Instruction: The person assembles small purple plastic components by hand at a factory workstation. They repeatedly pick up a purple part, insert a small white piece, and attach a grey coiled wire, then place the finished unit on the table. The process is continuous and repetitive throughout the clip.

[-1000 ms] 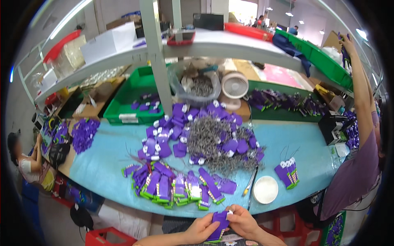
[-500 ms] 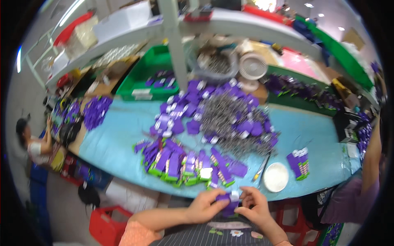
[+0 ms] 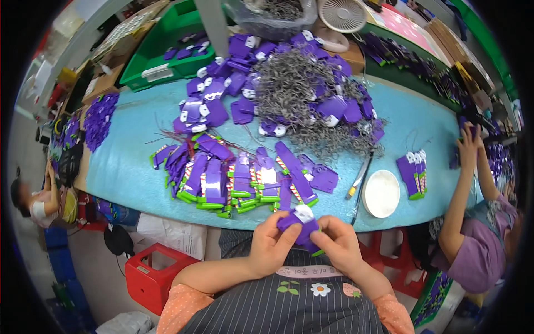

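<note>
Just off the near edge of the table, a purple plastic piece with a white rounded end [image 3: 305, 236] is held up between both hands. My left hand [image 3: 271, 245] pinches its left side between thumb and fingers. On its right side my right hand [image 3: 338, 245] closes thumb and fingertips, partly covering it. A bit of green shows below the piece. Beyond my hands lies a heap of purple parts with green ends and red-and-white stripes [image 3: 214, 181]. Farther back, a tangled pile of grey metal rings [image 3: 292, 83] rests over purple pieces with white ends [image 3: 196, 111].
A white round dish [image 3: 381, 193] stands right of my hands, beside a slim cutter-like tool [image 3: 357, 178] and assembled purple-green pieces [image 3: 413, 173]. A green bin [image 3: 130, 75] and a fan [image 3: 342, 15] stand at the back. People work at either side. A red stool [image 3: 156, 278] stands below left.
My right hand's fingers, spread beside the purple piece before, have closed onto it. My left hand keeps its grip. The view has tipped downward, and the right-hand co-worker's arms show more.
</note>
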Tool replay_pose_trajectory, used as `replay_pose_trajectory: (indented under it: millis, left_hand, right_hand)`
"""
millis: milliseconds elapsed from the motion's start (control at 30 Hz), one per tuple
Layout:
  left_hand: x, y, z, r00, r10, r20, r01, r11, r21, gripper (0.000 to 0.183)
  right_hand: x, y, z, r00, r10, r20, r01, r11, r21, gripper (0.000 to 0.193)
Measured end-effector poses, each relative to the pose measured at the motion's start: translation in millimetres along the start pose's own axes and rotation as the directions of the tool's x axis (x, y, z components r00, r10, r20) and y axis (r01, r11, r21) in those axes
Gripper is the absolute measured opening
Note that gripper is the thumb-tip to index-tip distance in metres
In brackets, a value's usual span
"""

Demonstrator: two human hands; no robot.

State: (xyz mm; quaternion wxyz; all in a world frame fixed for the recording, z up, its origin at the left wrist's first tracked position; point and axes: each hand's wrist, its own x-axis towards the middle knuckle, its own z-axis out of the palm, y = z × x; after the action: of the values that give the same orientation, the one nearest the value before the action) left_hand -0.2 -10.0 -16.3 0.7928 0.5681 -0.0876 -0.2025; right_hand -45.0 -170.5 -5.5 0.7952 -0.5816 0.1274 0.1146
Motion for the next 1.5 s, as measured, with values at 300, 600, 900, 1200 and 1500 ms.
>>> replay_pose_trajectory:
  millis: [300,600,900,1200,1500]
  left_hand:
    - [21.7,24.9,-5.1,0.880,0.124,0.458,-0.425,0.634,0.646,0.047]
    - [197.0,74.2,-149.0,0.948,0.221,0.228,-0.126,-0.396,0.910,0.044]
    - [146.7,124.3,-124.9,0.919,0.377,0.113,-0.107,-0.037,0.994,0.059]
    - [-2.9,35.4,-6.0,0.911,-0.198,0.363,0.138,0.973,0.185,0.070]
    - [0.3,-5.8,-23.1,0.943,-0.304,0.132,0.286,0.948,0.141,0.035]
  right_hand:
    - [-10.4,-6.3,-29.5,0.904,-0.427,-0.001,0.366,0.777,-0.513,0.017]
    - [-0.2,-64.6,-186.1,0.428,-0.741,-0.518,0.279,0.653,-0.704,0.013]
    - [14.3,-48.6,-197.2,0.419,-0.897,-0.140,-0.404,-0.046,-0.914,0.035]
    - [2.1,-35.6,-1.5,0.864,-0.409,0.293,0.486,0.530,-0.694,0.072]
    - [-6.7,2.8,-10.0,0.851,-0.510,0.124,0.402,0.482,-0.778,0.072]
